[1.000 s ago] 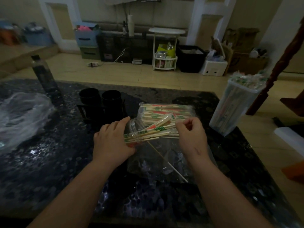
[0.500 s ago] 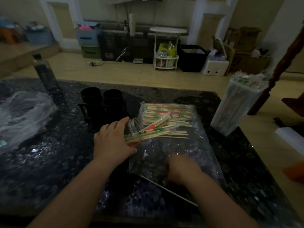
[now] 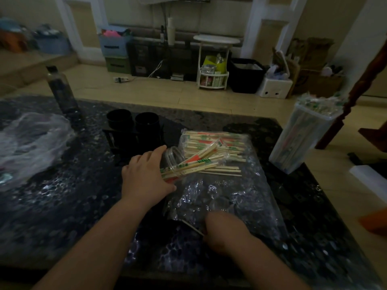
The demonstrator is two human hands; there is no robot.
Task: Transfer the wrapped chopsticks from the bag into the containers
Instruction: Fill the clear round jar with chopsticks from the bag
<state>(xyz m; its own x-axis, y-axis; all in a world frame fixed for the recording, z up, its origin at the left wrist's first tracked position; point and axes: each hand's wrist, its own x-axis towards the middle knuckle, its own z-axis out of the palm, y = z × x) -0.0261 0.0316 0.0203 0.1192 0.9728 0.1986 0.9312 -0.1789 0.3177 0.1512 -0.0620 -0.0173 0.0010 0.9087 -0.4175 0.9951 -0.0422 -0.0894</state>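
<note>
Dim interior, brighter over the far floor (image 3: 167,97). Scattered glints on the dark glossy table (image 3: 52,216). Wide-angle bowing at the edges; right hand (image 3: 224,233) slightly blurred.

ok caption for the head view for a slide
Left hand holds a clear jar of wrapped chopsticks by the bag; right hand reaches a loose stick.

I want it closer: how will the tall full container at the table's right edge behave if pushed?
Likely tippy: the tall container is narrow and packed to its rim. Probably fairly heavy that full, so push it low.
</note>
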